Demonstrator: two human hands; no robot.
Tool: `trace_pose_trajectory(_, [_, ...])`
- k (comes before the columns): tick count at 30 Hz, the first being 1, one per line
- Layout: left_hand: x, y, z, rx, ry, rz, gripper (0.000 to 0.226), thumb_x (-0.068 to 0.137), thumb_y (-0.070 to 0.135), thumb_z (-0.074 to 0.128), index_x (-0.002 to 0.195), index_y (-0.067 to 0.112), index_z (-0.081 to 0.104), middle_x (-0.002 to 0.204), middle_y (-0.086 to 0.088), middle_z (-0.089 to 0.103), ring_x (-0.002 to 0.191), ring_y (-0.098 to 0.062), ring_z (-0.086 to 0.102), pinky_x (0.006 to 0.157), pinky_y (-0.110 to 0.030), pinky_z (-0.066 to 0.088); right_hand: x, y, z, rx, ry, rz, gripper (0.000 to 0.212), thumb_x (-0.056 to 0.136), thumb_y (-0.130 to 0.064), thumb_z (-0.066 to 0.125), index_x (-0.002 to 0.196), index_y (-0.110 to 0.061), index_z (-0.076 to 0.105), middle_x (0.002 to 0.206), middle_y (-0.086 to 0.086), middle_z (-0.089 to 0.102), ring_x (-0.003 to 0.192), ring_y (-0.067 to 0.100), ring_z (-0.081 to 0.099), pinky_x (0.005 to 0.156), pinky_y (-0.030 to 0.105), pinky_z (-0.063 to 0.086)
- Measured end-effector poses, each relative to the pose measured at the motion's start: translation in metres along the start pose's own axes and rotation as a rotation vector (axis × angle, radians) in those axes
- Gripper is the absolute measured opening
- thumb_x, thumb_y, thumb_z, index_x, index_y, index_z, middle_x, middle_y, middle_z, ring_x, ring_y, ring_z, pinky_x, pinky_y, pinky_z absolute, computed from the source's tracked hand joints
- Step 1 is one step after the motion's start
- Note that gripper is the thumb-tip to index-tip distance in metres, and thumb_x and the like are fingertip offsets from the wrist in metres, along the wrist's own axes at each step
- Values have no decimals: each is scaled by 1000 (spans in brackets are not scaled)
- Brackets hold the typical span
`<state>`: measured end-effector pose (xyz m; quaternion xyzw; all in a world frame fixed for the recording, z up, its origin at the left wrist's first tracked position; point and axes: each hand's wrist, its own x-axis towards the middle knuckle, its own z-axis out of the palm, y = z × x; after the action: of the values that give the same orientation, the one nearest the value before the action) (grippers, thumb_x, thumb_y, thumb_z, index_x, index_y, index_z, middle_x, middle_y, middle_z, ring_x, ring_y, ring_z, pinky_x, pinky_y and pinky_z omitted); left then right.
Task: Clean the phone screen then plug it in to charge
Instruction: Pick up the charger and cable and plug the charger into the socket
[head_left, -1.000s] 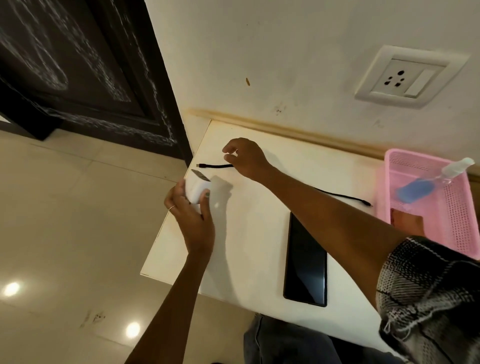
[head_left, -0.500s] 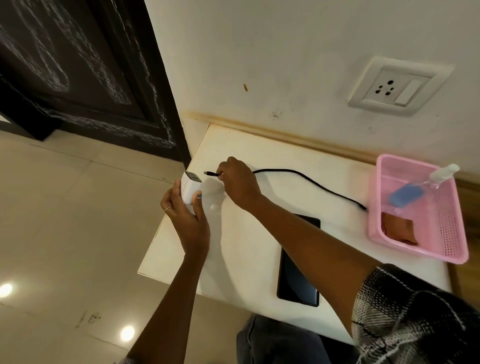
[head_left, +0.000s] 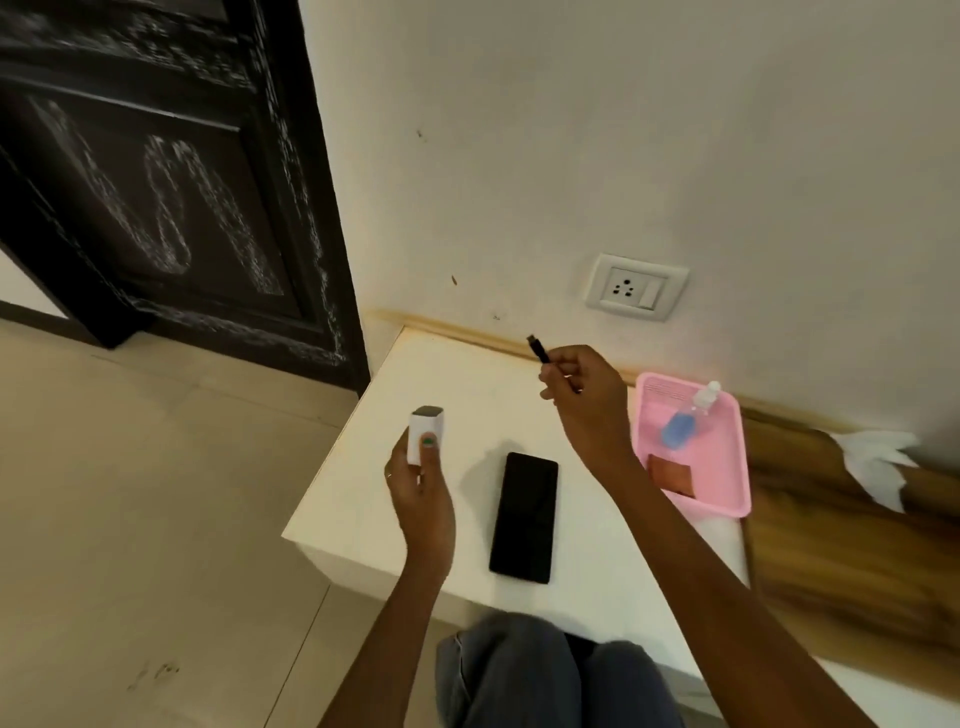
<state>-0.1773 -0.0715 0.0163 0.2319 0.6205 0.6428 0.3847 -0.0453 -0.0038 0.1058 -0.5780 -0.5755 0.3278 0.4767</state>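
Observation:
A black phone (head_left: 523, 517) lies screen up on the white table (head_left: 358, 499), between my two arms. My left hand (head_left: 418, 496) holds a white charger adapter (head_left: 425, 432) upright above the table's left part. My right hand (head_left: 584, 402) is raised over the table's back and pinches the black charging cable (head_left: 539, 349) near its plug, which points up and left. The rest of the cable is hidden behind that hand. A white wall socket (head_left: 635, 286) with a switch sits on the wall above my right hand.
A pink basket (head_left: 727, 457) at the table's right holds a spray bottle (head_left: 688, 415) with blue liquid and a brown cloth (head_left: 671, 475). A dark door (head_left: 171, 197) stands to the left, wooden surface and white tissue (head_left: 878, 462) to the right. My knees are below the table's front edge.
My right hand lifted the cable's plug end off the table, up and away from the adapter. My left hand kept the adapter. The view pulled back and tilted up.

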Motion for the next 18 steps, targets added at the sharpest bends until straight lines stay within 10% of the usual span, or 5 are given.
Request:
trace_pose_trajectory(7, [-95,63,-31,-457,-388,-331,44,72,39,66,113,22,60,113,-4,67,105,-24,68,76,-24,57,-95,-48,-67,77,55,26,11,87,-6,61,93,-15,63,84,4,68,68,10,62,52,6,45])
trace_pose_trajectory(18, [-158,102,-86,-563,-902,-385,56,50,22,94,102,23,75,116,-9,70,110,-26,65,90,-36,55,-234,-89,-121,124,64,52,8,81,-21,70,83,-27,66,80,-5,70,70,4,65,60,12,52])
